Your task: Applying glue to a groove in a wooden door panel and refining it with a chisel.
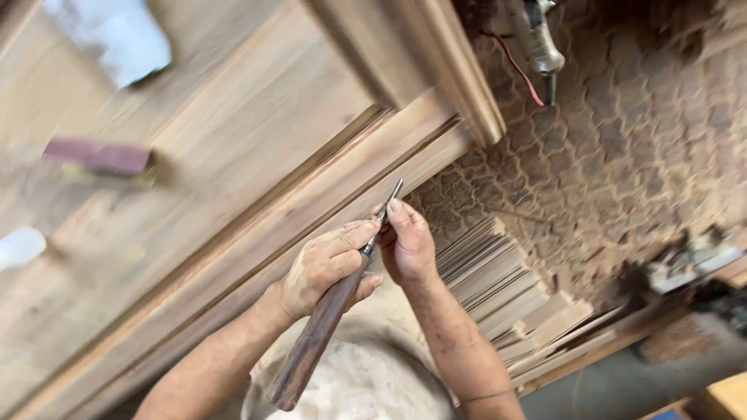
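Note:
My left hand (327, 266) is wrapped around a chisel (319, 330) with a long dark wooden handle. The thin metal blade (391, 198) points up at the edge of a large wooden door panel (233, 155). My right hand (406, 245) pinches the blade near its tip with thumb and fingers. The blade tip sits against the moulded lower rail of the panel (366, 187). Both forearms rise from the bottom of the view.
A stack of thin wooden slats (513, 288) lies on the patterned paved floor (622, 140) right of my hands. A power tool with a red cable (537, 47) lies at the top. A dark red block (97, 155) rests on the panel. More tools (692, 260) sit at the right.

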